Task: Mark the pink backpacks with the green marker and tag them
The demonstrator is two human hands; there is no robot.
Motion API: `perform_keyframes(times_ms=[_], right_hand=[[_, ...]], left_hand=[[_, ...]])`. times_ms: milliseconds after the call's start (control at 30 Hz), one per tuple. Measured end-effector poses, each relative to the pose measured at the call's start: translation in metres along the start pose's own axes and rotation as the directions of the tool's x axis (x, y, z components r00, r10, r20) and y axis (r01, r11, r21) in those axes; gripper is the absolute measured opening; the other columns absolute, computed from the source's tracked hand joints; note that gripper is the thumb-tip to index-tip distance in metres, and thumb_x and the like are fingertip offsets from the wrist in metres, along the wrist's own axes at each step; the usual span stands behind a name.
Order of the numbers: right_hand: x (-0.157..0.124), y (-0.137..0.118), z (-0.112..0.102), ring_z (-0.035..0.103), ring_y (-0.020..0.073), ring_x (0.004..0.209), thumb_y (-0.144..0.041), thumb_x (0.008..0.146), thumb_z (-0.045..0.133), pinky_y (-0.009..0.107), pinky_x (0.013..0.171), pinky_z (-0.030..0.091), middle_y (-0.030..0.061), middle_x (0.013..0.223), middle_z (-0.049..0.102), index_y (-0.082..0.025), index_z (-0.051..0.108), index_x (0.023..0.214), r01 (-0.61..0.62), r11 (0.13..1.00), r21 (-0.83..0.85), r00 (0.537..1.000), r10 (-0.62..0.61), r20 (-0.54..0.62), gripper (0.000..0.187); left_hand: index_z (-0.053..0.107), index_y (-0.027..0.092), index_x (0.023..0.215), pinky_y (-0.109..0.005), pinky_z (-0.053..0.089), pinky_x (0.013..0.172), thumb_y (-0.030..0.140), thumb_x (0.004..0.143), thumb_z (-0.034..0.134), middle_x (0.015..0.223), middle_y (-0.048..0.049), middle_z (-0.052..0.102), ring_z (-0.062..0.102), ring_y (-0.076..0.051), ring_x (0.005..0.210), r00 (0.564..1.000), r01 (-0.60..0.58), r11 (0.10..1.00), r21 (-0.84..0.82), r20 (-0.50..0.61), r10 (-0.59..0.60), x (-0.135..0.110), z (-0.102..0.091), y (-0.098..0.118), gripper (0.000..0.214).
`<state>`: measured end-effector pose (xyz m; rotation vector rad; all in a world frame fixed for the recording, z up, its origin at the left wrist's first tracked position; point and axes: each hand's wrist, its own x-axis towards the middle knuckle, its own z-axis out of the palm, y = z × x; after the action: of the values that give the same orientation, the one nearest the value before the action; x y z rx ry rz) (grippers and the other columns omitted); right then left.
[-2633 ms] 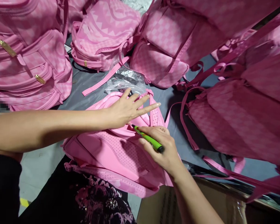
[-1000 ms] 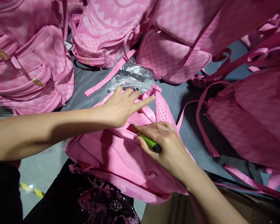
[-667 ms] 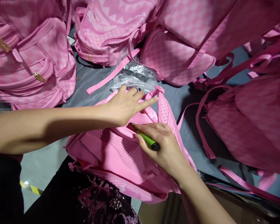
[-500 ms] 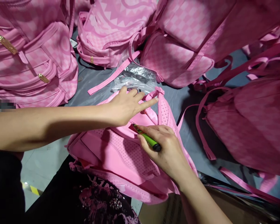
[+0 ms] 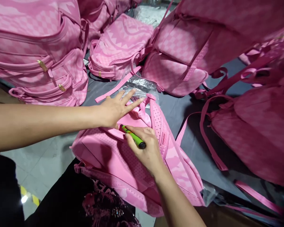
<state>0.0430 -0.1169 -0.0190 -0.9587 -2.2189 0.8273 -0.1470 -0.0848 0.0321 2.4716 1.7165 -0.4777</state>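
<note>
A pink backpack [image 5: 113,164] lies with its perforated back panel up at the near edge of a grey table [image 5: 177,110]. My left hand [image 5: 115,107] rests flat on its upper part, fingers stretched out over the top handle. My right hand [image 5: 144,148] is closed round a green pen-shaped tool [image 5: 133,137] with a black end. The tool's tip touches the backpack's seam just under my left palm.
Several more pink checkered backpacks [image 5: 44,60] crowd the table on the left, at the back [image 5: 180,53] and on the right [image 5: 257,126], their straps trailing across it. A crinkled clear plastic bag [image 5: 142,85] lies beyond my left hand. The floor [image 5: 38,160] shows at lower left.
My view has shifted, so the backpack and both hands sit further left. My left fingers have spread flatter on the backpack. The tool stays at the same seam.
</note>
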Motion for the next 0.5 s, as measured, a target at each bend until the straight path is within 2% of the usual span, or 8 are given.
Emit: perform_keyframes(times_ms=[100, 200, 300, 500], right_hand=[[-0.001, 0.004, 0.007, 0.068, 0.0222, 0.089, -0.025, 0.091, 0.062, 0.044, 0.089, 0.043, 0.0075, 0.101, 0.077, -0.017, 0.072, 0.111, -0.010, 1.000, 0.019, 0.999, 0.011, -0.030, 0.024], [-0.001, 0.007, 0.007, 0.068, 0.0221, 0.089, -0.025, 0.091, 0.062, 0.043, 0.090, 0.043, 0.0066, 0.101, 0.077, -0.018, 0.072, 0.111, -0.013, 0.999, 0.034, 1.000, 0.014, -0.024, 0.024], [-0.001, 0.007, 0.004, 0.068, 0.0217, 0.088, -0.025, 0.090, 0.062, 0.042, 0.089, 0.043, 0.0056, 0.099, 0.077, -0.020, 0.072, 0.112, -0.021, 0.999, 0.033, 1.000, 0.021, -0.005, 0.025], [0.000, 0.004, 0.001, 0.061, 0.0194, 0.069, -0.028, 0.090, 0.062, 0.039, 0.080, 0.045, 0.0037, 0.083, 0.077, -0.020, 0.073, 0.114, -0.077, 0.997, -0.021, 0.996, 0.078, 0.032, 0.027]], left_hand=[[-0.015, 0.030, 0.157, -0.053, 0.050, 0.097, 0.034, 0.066, 0.082, 0.166, -0.0197, -0.010, 0.021, -0.044, 0.146, 0.999, 0.027, 0.999, 0.018, 0.036, -0.027, 0.002, 0.001, 0.003, 0.133], [-0.012, 0.029, 0.158, -0.049, 0.049, 0.100, 0.026, 0.071, 0.076, 0.166, -0.0198, -0.003, 0.028, -0.040, 0.144, 0.998, -0.013, 1.000, -0.013, 0.067, 0.014, 0.002, -0.002, 0.000, 0.124], [-0.008, 0.028, 0.159, -0.046, 0.046, 0.103, 0.018, 0.075, 0.068, 0.166, -0.0192, -0.002, 0.027, -0.039, 0.145, 0.993, -0.067, 0.996, -0.051, 0.097, 0.072, 0.002, -0.006, -0.008, 0.113], [-0.006, 0.029, 0.159, -0.044, 0.040, 0.108, 0.011, 0.075, 0.064, 0.166, -0.0201, -0.006, 0.030, -0.036, 0.146, 0.979, -0.127, 0.990, -0.055, 0.151, 0.134, 0.007, -0.009, -0.019, 0.111]])
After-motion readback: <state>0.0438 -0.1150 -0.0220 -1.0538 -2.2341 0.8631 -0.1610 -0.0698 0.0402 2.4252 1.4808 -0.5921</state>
